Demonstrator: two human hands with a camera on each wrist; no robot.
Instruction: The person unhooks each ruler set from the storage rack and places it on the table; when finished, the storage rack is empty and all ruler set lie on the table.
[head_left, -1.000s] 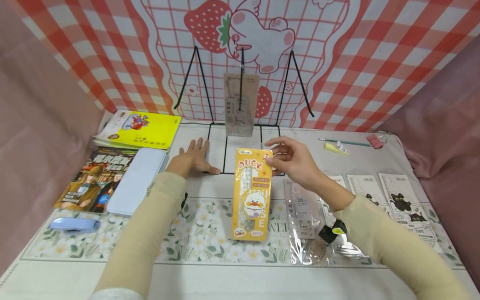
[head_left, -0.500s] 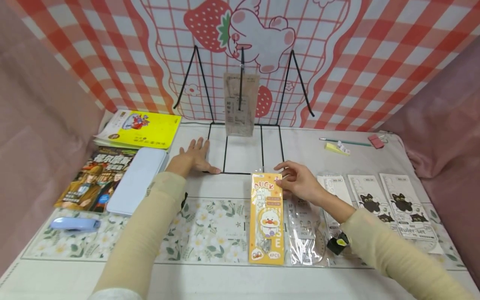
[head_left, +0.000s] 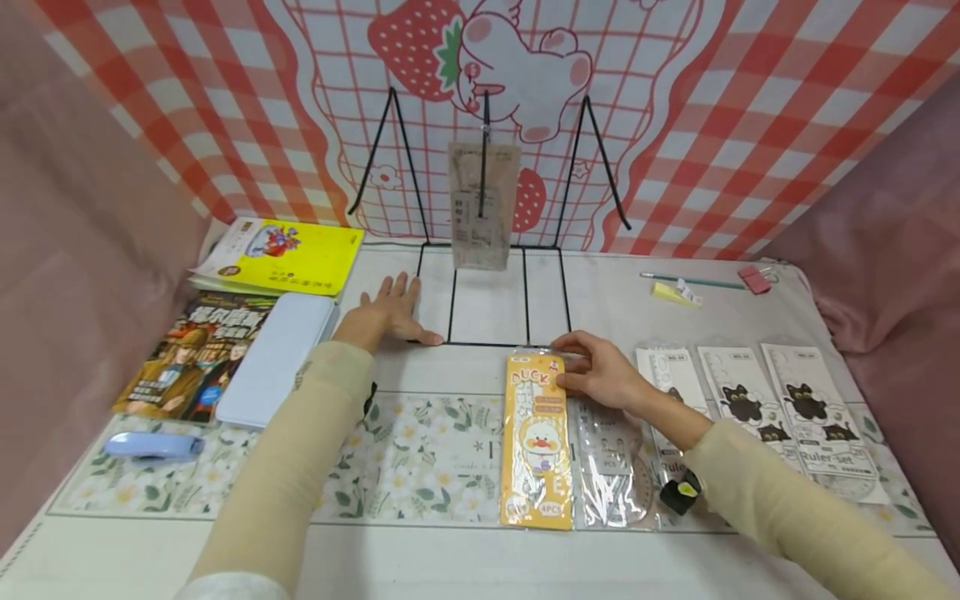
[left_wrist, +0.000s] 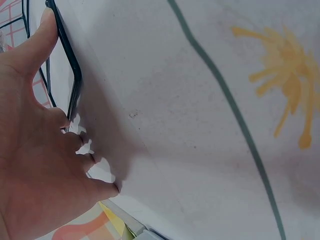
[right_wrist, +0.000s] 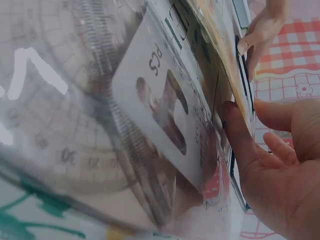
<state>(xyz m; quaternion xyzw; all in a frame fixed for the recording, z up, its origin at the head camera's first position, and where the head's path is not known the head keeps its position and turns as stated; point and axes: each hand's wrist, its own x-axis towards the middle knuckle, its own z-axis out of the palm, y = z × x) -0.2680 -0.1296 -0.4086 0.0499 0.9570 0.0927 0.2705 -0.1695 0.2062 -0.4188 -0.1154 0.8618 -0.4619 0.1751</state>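
In the head view, my right hand (head_left: 603, 375) pinches the upper right edge of a yellow ruler set packet (head_left: 536, 492) printed DUCK. The packet lies low over the flowered strip, left of a clear ruler set packet (head_left: 618, 467). The right wrist view shows my thumb and index finger on either side of the yellow packet's edge (right_wrist: 220, 60), with the clear packet's protractor (right_wrist: 65, 125) close to the camera. My left hand (head_left: 382, 318) lies flat with spread fingers, its thumb at the front corner of the black wire rack (head_left: 480, 343).
Another ruler set (head_left: 483, 225) hangs on the rack's middle hook. Several black-cat ruler sets (head_left: 813, 408) lie at right. Behind them are a pencil (head_left: 697, 279), yellow sticky notes (head_left: 667, 293) and a pink clip (head_left: 753, 281). At left are books (head_left: 315, 258), a pale case (head_left: 277, 362) and a blue stapler (head_left: 153, 446).
My right hand has brought the yellow packet right and toward me, down beside the clear packet. In the last half second it has shifted only slightly. My left hand has stayed put.
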